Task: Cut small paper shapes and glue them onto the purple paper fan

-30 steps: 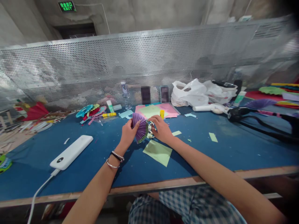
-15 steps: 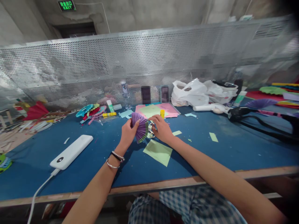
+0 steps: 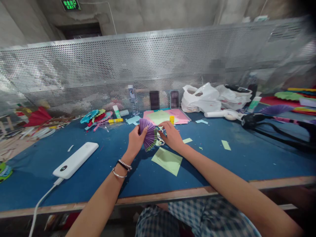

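Where your fan (image 3: 147, 134) is: up over the middle of the bench (image 3: 103, 187), purple pleats spread toward your right, green along the outer edge.
Left hand (image 3: 135, 138): you're grasping the fan, thumb across its near face.
Right hand (image 3: 172, 135): fingers bent, tips right at the fan's green edge; can't tell if you're pinching it.
Scissors (image 3: 161, 142): white handles, partly hidden, between the fan and your right hand.
Green sheet (image 3: 168, 162): flat on the bench, nearer you than your right hand.
Power bank (image 3: 77, 159): white, off to your left, cable plugged in.
Yellow glue stick (image 3: 116, 120): beyond your left hand, beside colored paper pieces (image 3: 93, 118).
Plastic bags (image 3: 202, 98): white, far side, to your right.
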The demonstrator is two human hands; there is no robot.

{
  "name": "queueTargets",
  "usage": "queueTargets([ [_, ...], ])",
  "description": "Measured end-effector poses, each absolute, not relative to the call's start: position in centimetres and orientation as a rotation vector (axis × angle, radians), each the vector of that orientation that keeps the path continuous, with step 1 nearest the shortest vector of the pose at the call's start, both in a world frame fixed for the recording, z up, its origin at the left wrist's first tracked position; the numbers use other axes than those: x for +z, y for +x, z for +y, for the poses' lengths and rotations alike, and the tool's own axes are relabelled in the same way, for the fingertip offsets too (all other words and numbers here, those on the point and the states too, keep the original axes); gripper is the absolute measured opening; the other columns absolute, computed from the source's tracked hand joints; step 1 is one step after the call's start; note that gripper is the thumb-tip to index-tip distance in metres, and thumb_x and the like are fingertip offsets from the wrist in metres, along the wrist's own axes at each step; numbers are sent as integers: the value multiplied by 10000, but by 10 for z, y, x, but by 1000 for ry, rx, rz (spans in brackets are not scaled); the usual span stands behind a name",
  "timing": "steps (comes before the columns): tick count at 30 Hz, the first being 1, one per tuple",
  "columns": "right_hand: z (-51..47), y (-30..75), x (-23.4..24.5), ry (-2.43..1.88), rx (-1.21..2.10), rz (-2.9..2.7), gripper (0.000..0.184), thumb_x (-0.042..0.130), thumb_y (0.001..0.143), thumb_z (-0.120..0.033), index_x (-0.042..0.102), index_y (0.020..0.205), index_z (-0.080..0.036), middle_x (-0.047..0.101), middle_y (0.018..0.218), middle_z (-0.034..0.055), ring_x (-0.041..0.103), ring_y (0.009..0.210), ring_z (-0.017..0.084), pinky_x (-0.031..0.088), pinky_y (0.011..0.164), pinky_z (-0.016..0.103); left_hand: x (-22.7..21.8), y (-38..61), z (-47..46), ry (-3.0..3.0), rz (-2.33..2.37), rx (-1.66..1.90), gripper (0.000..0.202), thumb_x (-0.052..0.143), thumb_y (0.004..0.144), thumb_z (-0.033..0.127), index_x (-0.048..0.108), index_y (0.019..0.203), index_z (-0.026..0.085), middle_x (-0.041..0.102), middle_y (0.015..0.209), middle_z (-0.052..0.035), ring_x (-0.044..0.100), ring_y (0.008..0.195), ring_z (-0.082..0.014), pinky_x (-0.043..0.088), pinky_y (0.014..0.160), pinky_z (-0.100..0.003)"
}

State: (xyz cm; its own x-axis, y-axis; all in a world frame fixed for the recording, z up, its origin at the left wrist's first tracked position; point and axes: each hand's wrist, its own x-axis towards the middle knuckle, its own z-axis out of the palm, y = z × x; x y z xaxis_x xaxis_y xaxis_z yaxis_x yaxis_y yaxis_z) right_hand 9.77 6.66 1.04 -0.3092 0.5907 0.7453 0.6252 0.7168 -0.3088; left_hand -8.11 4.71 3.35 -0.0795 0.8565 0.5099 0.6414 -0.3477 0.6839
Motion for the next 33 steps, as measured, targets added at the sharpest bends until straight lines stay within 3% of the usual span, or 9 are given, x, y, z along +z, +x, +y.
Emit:
queueTargets([
  [12, 69, 101, 12, -951, -200, -2027, 200, 385, 880, -221, 561, 973, -202, 536, 956, 84, 483, 927, 208, 405, 803, 333, 29, -83, 49, 2091, 1688, 1328, 376, 425, 820, 488, 575, 890, 150, 621, 749, -30, 547, 648, -153, 386, 608, -244],
  [25, 65, 96, 16, -1030, -738, -2270, 199, 392, 893, -207, 589, 881, -179, 555, 866, 74, 413, 861, 209, 293, 702, 332, 31, -82, 42, 2388, 1875, 1166, 344, 376, 870, 396, 503, 1088, 163, 638, 899, -74, 594, 781, -191, 407, 693, -264],
  [33, 59, 93, 17, -1101, -837, -2273, 147, 430, 875, -196, 577, 879, -185, 552, 873, 65, 395, 857, 206, 256, 698, 340, 30, -80, 39, 2574, 1825, 1112, 283, 415, 864, 337, 502, 1088, 187, 634, 922, -56, 598, 816, -188, 397, 658, -245],
])
